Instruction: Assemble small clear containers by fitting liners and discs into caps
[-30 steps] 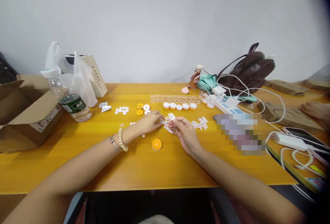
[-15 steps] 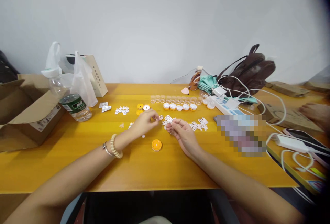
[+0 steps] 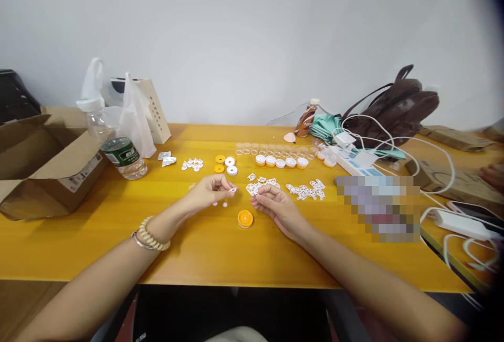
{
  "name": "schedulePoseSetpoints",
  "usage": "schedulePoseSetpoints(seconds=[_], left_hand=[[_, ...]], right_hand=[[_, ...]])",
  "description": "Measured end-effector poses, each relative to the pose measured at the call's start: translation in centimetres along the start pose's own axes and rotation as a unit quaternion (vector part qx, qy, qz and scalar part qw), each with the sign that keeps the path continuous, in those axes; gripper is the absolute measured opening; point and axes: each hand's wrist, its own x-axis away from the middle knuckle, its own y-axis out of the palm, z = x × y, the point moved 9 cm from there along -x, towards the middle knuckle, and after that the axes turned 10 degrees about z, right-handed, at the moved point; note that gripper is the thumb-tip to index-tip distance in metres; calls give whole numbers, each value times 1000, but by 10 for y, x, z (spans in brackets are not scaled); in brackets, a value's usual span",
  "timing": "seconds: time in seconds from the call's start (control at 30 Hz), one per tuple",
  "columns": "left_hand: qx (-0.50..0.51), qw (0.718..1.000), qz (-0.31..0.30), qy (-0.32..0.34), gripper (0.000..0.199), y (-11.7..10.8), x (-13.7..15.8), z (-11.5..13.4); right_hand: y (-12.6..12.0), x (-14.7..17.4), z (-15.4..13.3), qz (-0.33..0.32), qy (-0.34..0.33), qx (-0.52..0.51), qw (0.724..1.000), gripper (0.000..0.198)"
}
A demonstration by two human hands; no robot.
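Observation:
My left hand [image 3: 210, 193] pinches a small white openwork plastic piece [image 3: 233, 190] between thumb and fingers. Another white lattice-like plastic piece [image 3: 251, 189] is pinched in my right hand [image 3: 279, 209]. The two pieces are apart, held just above the table. Below and between my hands sits a round orange cap-like part [image 3: 245, 218]. Loose white openwork pieces [image 3: 262, 179] lie behind my right hand, and a second pile of such pieces [image 3: 309, 190] is to its right. Small white discs [image 3: 224, 205] lie by my left fingertips.
Orange and white rings [image 3: 219, 168], white-topped round parts [image 3: 280, 163] and clear cups [image 3: 270, 150] stand farther back. A water bottle [image 3: 125, 158] and cardboard box [image 3: 74, 168] are left. Right are a power strip [image 3: 346, 161], cables, a backpack [image 3: 394, 111] and another person's hand [image 3: 494, 175].
My left hand has drawn back from the pile, down and left, with a white piece in its fingers. My right hand still holds its piece. The view has shifted slightly.

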Motion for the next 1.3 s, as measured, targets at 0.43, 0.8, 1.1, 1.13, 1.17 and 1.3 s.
schedulePoseSetpoints(seconds=[0.43,0.8,1.1,1.13,1.17,1.3], left_hand=[[14,999,-32,28,31,8,5,5],[55,998,-17,-18,30,7,6,1],[47,998,-29,9,21,11,9,10],[43,999,-29,16,21,12,9,11],[42,998,-29,24,21,13,9,12],[37,996,-26,73,22,16,15,21]], right_hand=[[-1,-4,3,-15,4,13,1000,20],[-4,-5,4,-2,12,15,1000,20],[-7,-8,6,6,17,11,1000,18],[-7,-8,6,3,19,10,1000,18],[-6,-8,7,-1,21,9,1000,19],[1,-4,9,-29,44,6,999,21]])
